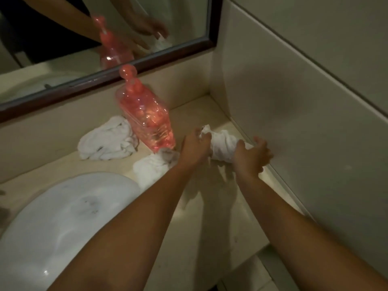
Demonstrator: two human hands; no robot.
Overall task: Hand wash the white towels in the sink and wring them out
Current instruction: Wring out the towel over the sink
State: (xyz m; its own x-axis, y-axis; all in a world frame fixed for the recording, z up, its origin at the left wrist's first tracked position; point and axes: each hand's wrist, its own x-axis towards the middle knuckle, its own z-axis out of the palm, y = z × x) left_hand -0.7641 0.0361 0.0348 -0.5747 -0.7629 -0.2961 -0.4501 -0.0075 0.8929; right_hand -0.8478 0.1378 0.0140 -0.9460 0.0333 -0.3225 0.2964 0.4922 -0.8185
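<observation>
Gripping a rolled white towel (pixel 223 146) at its two ends, your left hand (pixel 194 146) and right hand (pixel 252 156) both curl their fingers around it, at the right edge of the counter (pixel 212 208) beside the wall. A second towel (pixel 152 167) lies by your left wrist, touching the pink pump bottle (pixel 147 120). A third towel (pixel 107 142) lies near the back edge, and the white sink (pixel 63 217) is at front left.
</observation>
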